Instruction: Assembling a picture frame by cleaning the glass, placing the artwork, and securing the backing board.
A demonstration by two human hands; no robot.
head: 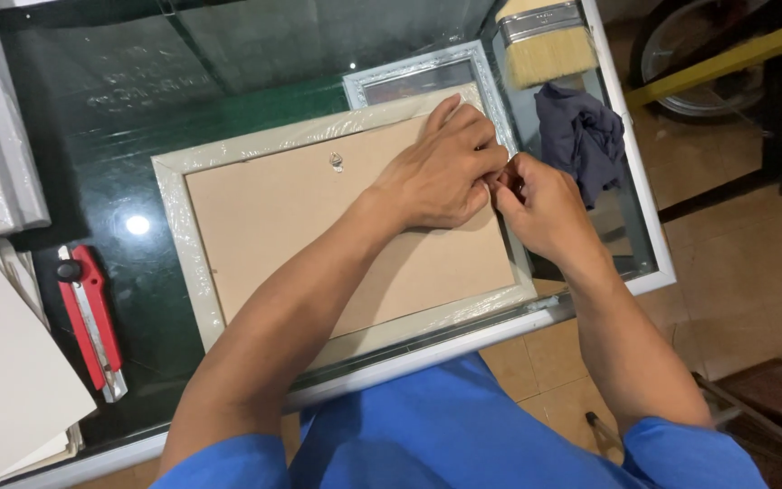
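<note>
On the glass table (pixel 92 91), the picture frame (pixel 228 154) lies face down, long axis left-right. My left hand (pixel 441 167) presses flat on its right edge; my right hand (pixel 540 204) pinches something tiny there.

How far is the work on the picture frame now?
Done: the brown backing board sits inside the plastic-wrapped pale wooden frame, with a small metal hanger fitted at its top edge. In hand: the left hand presses the right edge while the right hand works there. Left: I cannot tell about the other edges.
</note>
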